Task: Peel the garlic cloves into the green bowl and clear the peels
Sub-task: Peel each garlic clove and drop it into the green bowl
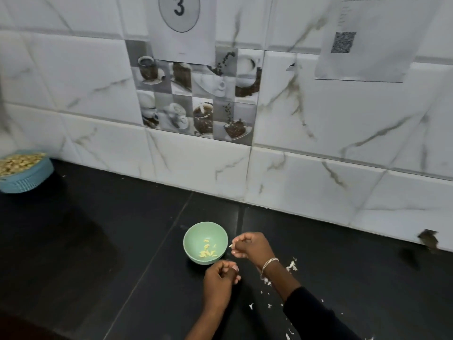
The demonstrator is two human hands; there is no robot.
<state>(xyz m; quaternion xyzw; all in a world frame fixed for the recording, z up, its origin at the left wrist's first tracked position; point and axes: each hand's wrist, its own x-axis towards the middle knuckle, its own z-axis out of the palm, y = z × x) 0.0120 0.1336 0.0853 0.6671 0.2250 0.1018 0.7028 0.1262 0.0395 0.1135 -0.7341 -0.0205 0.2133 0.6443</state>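
Observation:
The green bowl (196, 235) stands on the black counter and holds several peeled yellowish garlic cloves (207, 251). My right hand (250, 246) hovers just right of the bowl's rim, its fingers curled and pinching a small pale garlic clove (232, 244) at the fingertips. My left hand (219, 278) sits just below the bowl with curled fingers; whether it holds anything is hidden. White garlic peels (291, 266) lie scattered on the counter to the right of my right wrist and nearer the front edge.
A blue bowl (29, 177) full of pale pieces stands at the far left against the wall. The tiled wall (318, 192) rises close behind the green bowl. A dark smudge (427, 239) marks the wall base at right.

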